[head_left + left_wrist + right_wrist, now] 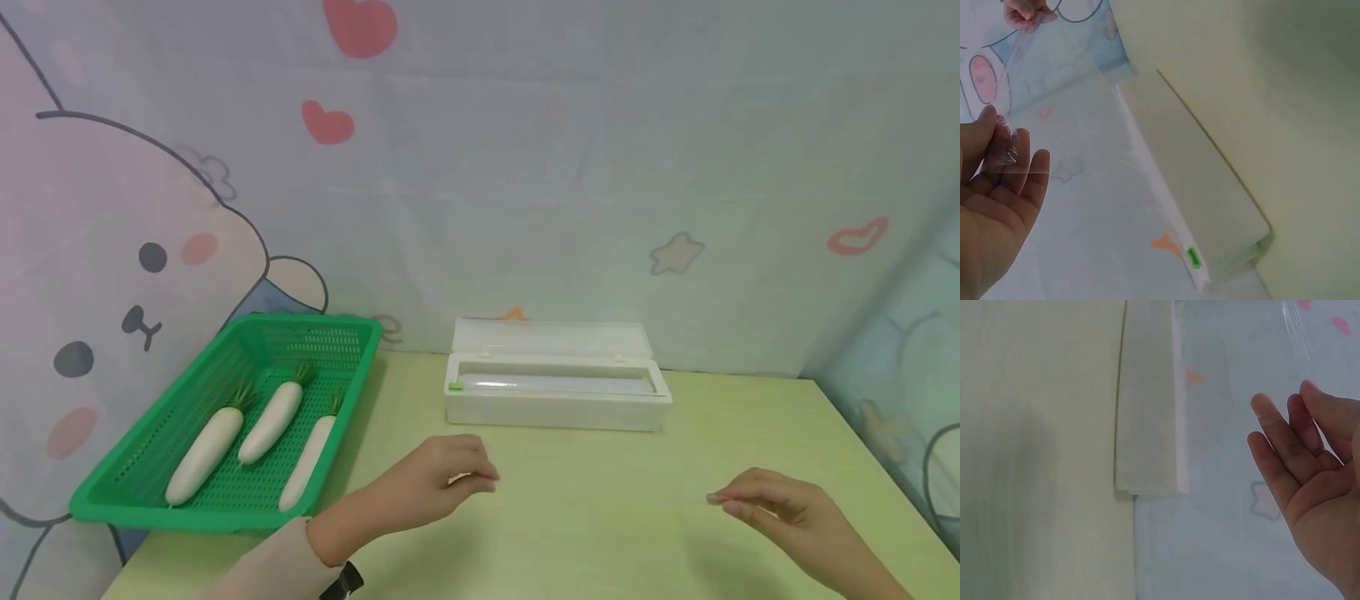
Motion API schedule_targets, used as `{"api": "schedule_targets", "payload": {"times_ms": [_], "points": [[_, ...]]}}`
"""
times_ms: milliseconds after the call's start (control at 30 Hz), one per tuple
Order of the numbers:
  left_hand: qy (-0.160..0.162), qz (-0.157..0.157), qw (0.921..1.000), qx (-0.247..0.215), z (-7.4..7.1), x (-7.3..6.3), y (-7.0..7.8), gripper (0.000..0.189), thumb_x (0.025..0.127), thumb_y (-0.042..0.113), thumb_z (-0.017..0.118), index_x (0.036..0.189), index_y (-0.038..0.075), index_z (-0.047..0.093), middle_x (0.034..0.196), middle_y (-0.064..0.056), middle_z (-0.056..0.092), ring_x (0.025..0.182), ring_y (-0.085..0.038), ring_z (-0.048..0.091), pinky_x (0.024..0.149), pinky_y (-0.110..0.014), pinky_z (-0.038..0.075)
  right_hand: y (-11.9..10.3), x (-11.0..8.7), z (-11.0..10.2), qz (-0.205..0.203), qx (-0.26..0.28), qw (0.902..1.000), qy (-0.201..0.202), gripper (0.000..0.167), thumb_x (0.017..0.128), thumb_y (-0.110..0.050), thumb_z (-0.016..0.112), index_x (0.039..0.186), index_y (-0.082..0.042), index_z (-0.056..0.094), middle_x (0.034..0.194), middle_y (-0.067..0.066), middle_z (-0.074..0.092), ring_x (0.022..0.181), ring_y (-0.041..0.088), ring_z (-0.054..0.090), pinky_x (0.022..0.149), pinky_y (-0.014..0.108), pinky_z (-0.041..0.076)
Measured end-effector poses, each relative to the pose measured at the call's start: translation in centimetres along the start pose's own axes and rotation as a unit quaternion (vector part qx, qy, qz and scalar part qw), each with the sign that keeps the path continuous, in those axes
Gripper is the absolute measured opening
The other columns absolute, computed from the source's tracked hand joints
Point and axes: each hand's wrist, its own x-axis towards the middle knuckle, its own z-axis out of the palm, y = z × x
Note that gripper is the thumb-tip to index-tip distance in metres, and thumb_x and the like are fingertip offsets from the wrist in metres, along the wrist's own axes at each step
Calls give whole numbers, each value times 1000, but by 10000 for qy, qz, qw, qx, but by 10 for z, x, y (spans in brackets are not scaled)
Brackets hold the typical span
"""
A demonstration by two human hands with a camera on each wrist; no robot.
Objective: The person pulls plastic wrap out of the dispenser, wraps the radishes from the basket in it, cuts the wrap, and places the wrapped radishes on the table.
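A thin sheet of clear plastic wrap [1010, 152] is stretched between my two hands, almost invisible in the head view. My left hand [438, 475] pinches one edge between thumb and fingers, where the film is bunched up in the left wrist view. Opposite it, my right hand [791, 510] pinches the other end between thumb and forefinger; its remaining fingers are looser in the right wrist view. Both hands are above the table, in front of a white plastic wrap dispenser [555, 412]. Its lid [551, 338] stands raised, showing a roll of film [555, 383] inside.
A green plastic basket [356, 367] stands at the left, holding three white radishes [206, 454] with short green tops. A green slider [455, 386] sits at the dispenser's left end. Behind the pale green table [750, 417] hangs a printed cloth [525, 167].
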Motion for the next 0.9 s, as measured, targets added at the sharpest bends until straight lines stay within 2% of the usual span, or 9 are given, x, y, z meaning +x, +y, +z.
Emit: {"api": "schedule_targets", "payload": {"times_ms": [167,267,367,533,633,700,800,900], "points": [[-219,-520,9983,-151,15,-16,-2,7,88,6,68,93,5,73,82,2,65,76,-1,58,67,-12,47,14,-10,13,481,316,9975,-407,27,90,9,58,108,-8,68,99,-1,69,91,4,64,75,17,51],[-393,-647,9971,-96,25,-23,-5,9,88,8,68,95,5,73,83,1,66,76,0,58,67,-12,47,25,-14,19,614,297,9959,-588,26,90,6,60,107,-11,70,99,-5,70,89,2,63,72,17,50],[-563,-564,9968,33,34,-30,-9,7,88,7,68,93,5,73,83,1,67,76,0,59,68,-10,46,36,-18,26,412,245,9966,-674,27,87,7,63,105,-12,71,98,-8,70,88,0,62,71,17,50],[-735,-461,9957,318,47,-36,-17,2,85,5,71,86,6,73,79,2,66,75,0,58,70,-8,45,53,-23,43,-378,209,9972,-606,32,79,11,69,99,-13,70,94,-6,69,84,2,61,74,12,46],[-858,-630,9927,562,54,-39,-21,2,85,7,72,83,8,73,78,5,64,73,3,55,71,-8,43,61,-23,50,-770,225,9951,-586,36,75,14,71,98,-14,69,91,-3,68,83,3,60,76,10,44],[-984,-817,9892,719,57,-41,-23,4,86,9,72,82,9,73,77,7,64,73,4,53,71,-7,42,65,-23,54,-890,216,9939,-617,38,74,14,71,98,-15,68,90,-2,68,82,3,60,75,10,43],[-1172,-1112,9839,762,62,-43,-28,4,86,10,71,83,9,73,78,8,64,73,6,52,71,-8,42,70,-21,58,-940,175,9926,-751,36,75,13,71,98,-15,67,90,-4,67,82,2,59,73,10,44],[-1258,-1221,9815,772,66,-45,-33,4,86,9,71,83,9,73,78,8,64,73,7,52,71,-8,43,73,-20,59,-901,88,9920,-877,33,76,11,72,97,-15,67,91,-4,67,83,1,59,72,12,44]]}}
